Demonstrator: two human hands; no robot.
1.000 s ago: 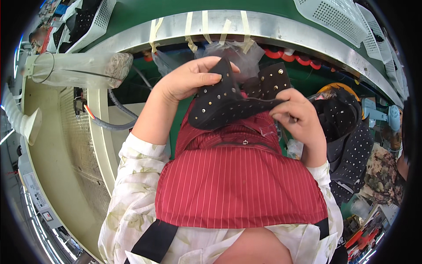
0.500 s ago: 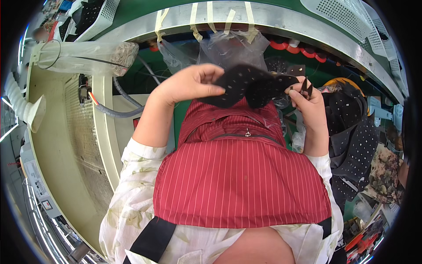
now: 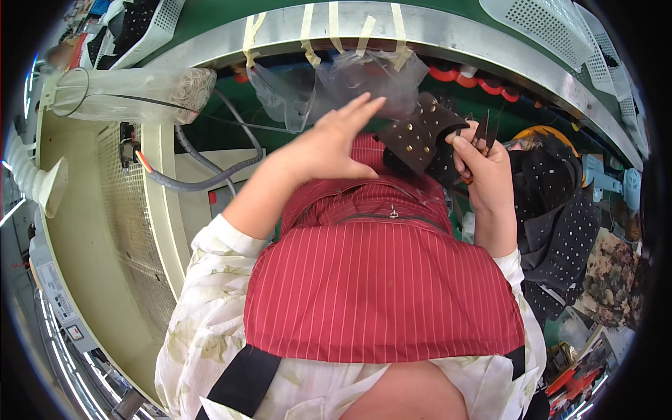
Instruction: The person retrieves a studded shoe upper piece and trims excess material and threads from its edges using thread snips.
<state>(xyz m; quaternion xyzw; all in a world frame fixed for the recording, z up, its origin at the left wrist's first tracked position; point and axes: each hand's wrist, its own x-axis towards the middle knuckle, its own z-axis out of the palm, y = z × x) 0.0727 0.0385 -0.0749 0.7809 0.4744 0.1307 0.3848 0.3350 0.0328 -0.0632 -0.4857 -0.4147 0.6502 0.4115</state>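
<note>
My right hand (image 3: 484,159) pinches a black fabric piece (image 3: 414,138) with light and gold dots between thumb and fingers. The piece hangs curled above my lap, to the left of that hand. Dark pointed blades, like those of thread snips (image 3: 489,130), stick up from the same hand; their handles are hidden in the palm. Slightly blurred, my left hand (image 3: 327,147) is held in the air left of the fabric, fingers stretched and thumb apart, with nothing in it. Below both hands lies my red striped apron (image 3: 385,294).
More black dotted fabric (image 3: 556,203) is heaped at my right. Clear plastic bags (image 3: 364,80) hang by tape from the metal table edge (image 3: 280,42). A cream metal trough (image 3: 91,245), a bag of elastic-like bands (image 3: 189,91) and grey cables (image 3: 199,183) are at left. White baskets (image 3: 539,31) stand beyond.
My left hand has let go of the fabric and opened, its fingers now pointing up and away. The fabric has swung and curled toward my right hand, which has shifted slightly nearer.
</note>
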